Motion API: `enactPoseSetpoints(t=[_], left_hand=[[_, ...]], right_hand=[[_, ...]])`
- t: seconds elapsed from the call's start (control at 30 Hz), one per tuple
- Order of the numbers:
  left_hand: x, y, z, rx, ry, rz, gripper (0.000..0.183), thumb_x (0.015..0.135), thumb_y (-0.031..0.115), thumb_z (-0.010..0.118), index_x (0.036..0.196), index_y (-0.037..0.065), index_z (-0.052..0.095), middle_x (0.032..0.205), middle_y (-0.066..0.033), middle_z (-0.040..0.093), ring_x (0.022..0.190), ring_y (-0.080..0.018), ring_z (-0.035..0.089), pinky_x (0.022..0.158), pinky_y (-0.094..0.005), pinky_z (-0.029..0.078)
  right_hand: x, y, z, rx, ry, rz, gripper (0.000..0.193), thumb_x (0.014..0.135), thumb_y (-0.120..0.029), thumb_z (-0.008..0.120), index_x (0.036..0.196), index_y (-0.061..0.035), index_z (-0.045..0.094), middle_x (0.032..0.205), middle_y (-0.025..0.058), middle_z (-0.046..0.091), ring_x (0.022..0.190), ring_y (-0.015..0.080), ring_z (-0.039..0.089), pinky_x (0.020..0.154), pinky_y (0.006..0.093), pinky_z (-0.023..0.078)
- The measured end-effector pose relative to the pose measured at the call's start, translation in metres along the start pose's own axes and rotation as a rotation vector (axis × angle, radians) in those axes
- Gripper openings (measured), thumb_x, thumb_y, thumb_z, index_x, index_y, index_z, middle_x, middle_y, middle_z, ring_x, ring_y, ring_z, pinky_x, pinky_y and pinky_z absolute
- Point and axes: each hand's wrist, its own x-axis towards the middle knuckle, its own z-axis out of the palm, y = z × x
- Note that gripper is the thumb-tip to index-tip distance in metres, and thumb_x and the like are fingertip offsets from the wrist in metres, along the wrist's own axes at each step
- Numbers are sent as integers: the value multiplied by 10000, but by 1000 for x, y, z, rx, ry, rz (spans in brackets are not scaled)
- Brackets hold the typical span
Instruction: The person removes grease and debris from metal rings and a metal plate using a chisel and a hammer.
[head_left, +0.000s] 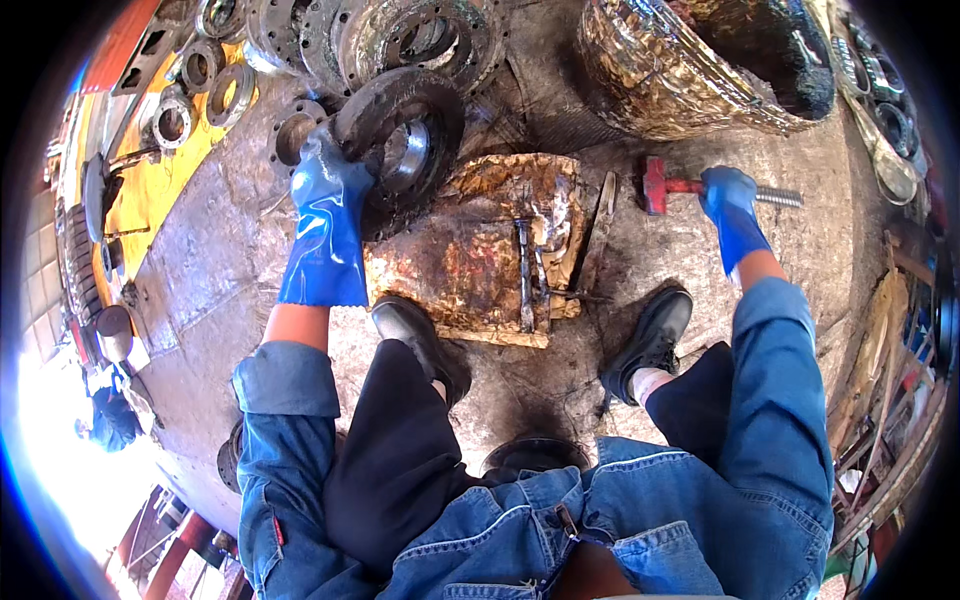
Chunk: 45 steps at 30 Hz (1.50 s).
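Left fingers (325, 150) hold the black ring (385, 100) by its side; right fingers (728, 183) wrap the red hammer (684, 186); both reach forward.

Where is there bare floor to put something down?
Bare floor shows between the yellow sheet and the left hand, and between the red hammer and the right shoe. It's crowded at the upper left, where metal rings cluster. The stained board has a dark bar on it.

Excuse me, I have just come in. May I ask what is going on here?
A person's gloved left hand grips a dark ring. The gloved right hand holds a red-headed hammer, apart from the ring. A stained slab lies on the floor in front of the person.
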Motion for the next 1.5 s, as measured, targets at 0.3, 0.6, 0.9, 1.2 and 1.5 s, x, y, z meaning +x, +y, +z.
enactPoseSetpoints(t=[0.3, 0.6, 0.9, 1.2, 1.5], left_hand=[[12, 2, 7, 44, -32, 54, 687, 702, 464, 722, 1246, 85, 541, 1142, -226, 617, 1044, -371, 610, 890, -433, 496], [17, -34, 9, -296, -17, 234, 639, 734, 407, 729, 1227, 36, 561, 1157, -224, 617, 1087, -376, 585, 928, -415, 464], [24, -43, 19, -318, 72, 256, 680, 723, 491, 717, 1178, 7, 570, 1132, -251, 610, 1084, -400, 571, 919, -442, 458], [22, -36, 15, -297, 34, 229, 614, 751, 473, 697, 1172, 39, 591, 1108, -229, 626, 1072, -394, 578, 906, -439, 463], [22, -33, 14, -303, 47, 221, 651, 763, 490, 689, 1229, 50, 572, 1148, -233, 618, 1100, -387, 570, 943, -436, 440]], right_hand=[[-103, -29, -42, 1081, -292, -108, 353, 774, -372, 727, 959, -82, 652, 805, 81, 684, 702, 206, 651, 638, 324, 518], [-196, -199, -106, 1861, -703, -47, 277, 839, -328, 716, 892, -64, 649, 572, -19, 502, 462, 75, 440, 431, 242, 357], [-123, -325, -169, 1929, -950, -138, 247, 908, -260, 608, 760, -63, 624, 569, -27, 493, 478, 95, 435, 446, 253, 356], [-157, -249, -137, 1810, -790, -113, 243, 891, -287, 647, 813, -59, 623, 556, -31, 475, 448, 78, 398, 424, 253, 328], [-103, -301, -133, 1993, -718, -162, 262, 909, -300, 601, 819, -56, 631, 651, -17, 549, 545, 86, 490, 511, 259, 411]])
